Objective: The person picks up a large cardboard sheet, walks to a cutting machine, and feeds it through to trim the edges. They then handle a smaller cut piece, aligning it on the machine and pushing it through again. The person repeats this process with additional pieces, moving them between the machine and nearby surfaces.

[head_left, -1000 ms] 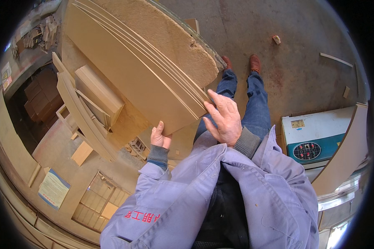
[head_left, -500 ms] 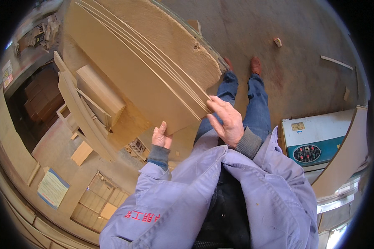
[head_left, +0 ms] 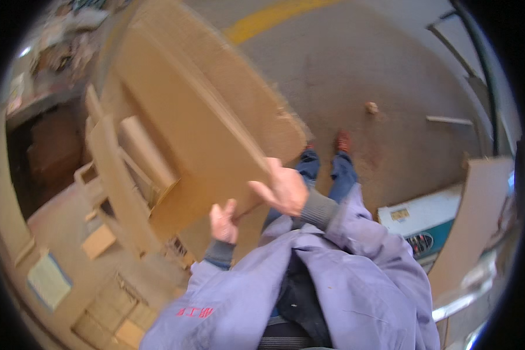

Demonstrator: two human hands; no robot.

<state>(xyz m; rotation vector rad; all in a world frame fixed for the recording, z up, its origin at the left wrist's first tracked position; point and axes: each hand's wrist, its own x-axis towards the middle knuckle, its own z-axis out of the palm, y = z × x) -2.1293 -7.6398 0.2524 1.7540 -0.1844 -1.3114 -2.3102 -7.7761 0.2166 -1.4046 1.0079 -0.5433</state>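
Note:
A stack of thin brown wooden boards [head_left: 184, 116] stretches away from me toward the upper left, blurred by motion. Its long right edges lie close together. My right hand [head_left: 287, 189] grips the near right corner, fingers along the edge and thumb pointing left over the face. At the near edge, my left hand [head_left: 224, 223] holds the boards with its thumb raised; its other fingers are partly hidden. Beneath the stack is a larger brown slab [head_left: 262, 111] with a rough, worn edge.
Left of the boards stand a curved wooden piece [head_left: 119, 181] and a wooden block [head_left: 149, 150]. A white and teal machine box [head_left: 417, 213] is at the right, beside a leaning panel [head_left: 464, 210]. A small chunk [head_left: 371, 107] and a pale strip [head_left: 449, 120] lie on the floor.
The boards' fanned right edges have come together. Both hands stay at the near end, and the right hand has shifted left and lower in the view. The whole view has swung.

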